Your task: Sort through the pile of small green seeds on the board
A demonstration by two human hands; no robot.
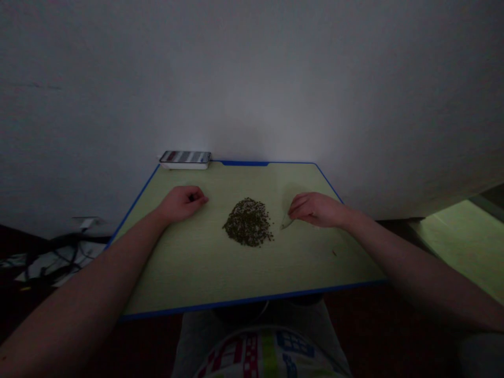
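Observation:
A heap of small dark green and whitish grains (pixel 248 222) lies in the middle of a pale tabletop (pixel 189 273) with a blue edge. Left of the heap, my left hand (pixel 181 203) rests on the table with its fingers curled in, and nothing shows in it. On the other side, my right hand (pixel 313 209) pinches what look like small pale tweezers (pixel 287 222). Their tip points down and left near the tabletop, a short way from the heap's right edge. My fingers hide the upper part of the tool.
A phone (pixel 186 156) lies on a white box (pixel 189 165) at the table's back left corner. Behind the table rises a grey wall (pixel 252 79). Black cables (pixel 66 247) and a white plug (pixel 88 223) are at the left. One small brownish bit (pixel 334 253) lies on the right side.

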